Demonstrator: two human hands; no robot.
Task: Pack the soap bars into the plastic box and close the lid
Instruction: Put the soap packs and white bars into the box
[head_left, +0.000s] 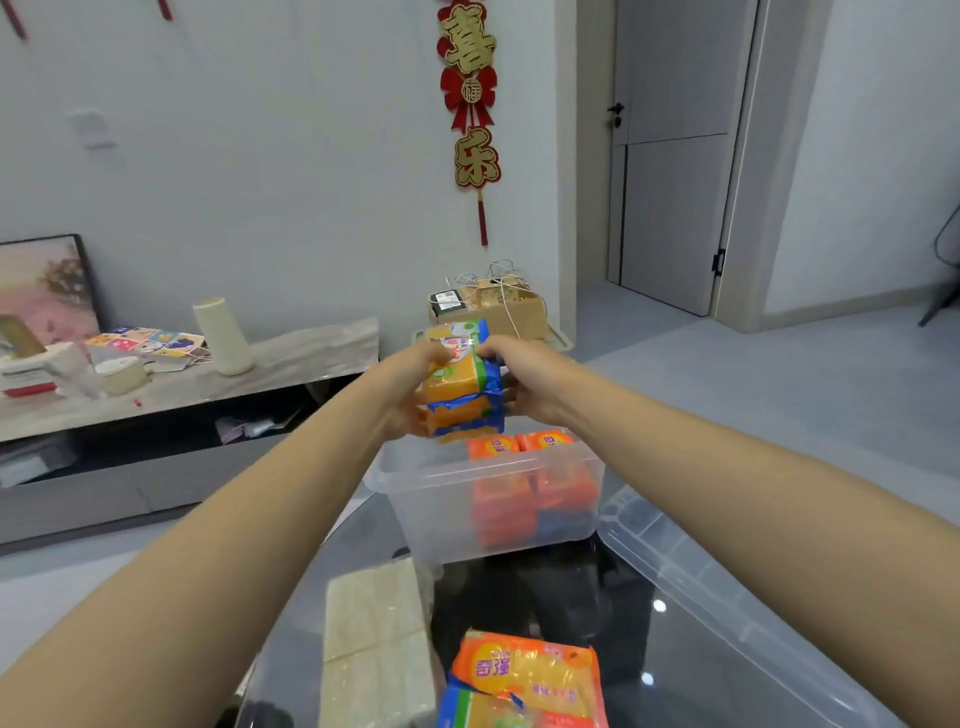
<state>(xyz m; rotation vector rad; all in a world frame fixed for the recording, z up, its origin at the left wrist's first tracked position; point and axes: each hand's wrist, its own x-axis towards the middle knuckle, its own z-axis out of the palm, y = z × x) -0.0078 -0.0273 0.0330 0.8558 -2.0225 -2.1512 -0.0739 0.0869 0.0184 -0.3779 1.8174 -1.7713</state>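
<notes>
A clear plastic box (426, 499) stands open on a dark glass table, with orange-wrapped soap bars (519, 447) stacked in its right half. Above the box's left side, my left hand (410, 384) and my right hand (524, 374) grip a stack of orange-and-blue wrapped soap bars (462, 384) from either side. The clear lid (727, 603) lies flat on the table to the right of the box. More wrapped soap bars (524, 680) lie at the table's near edge, beside pale unwrapped bars (374, 639).
The dark glass table (550, 592) is round and reflective. A low grey TV bench (182, 384) with a vase, cards and cups runs along the left wall. A cardboard box (493, 306) with cables sits behind my hands. A door is at the back right.
</notes>
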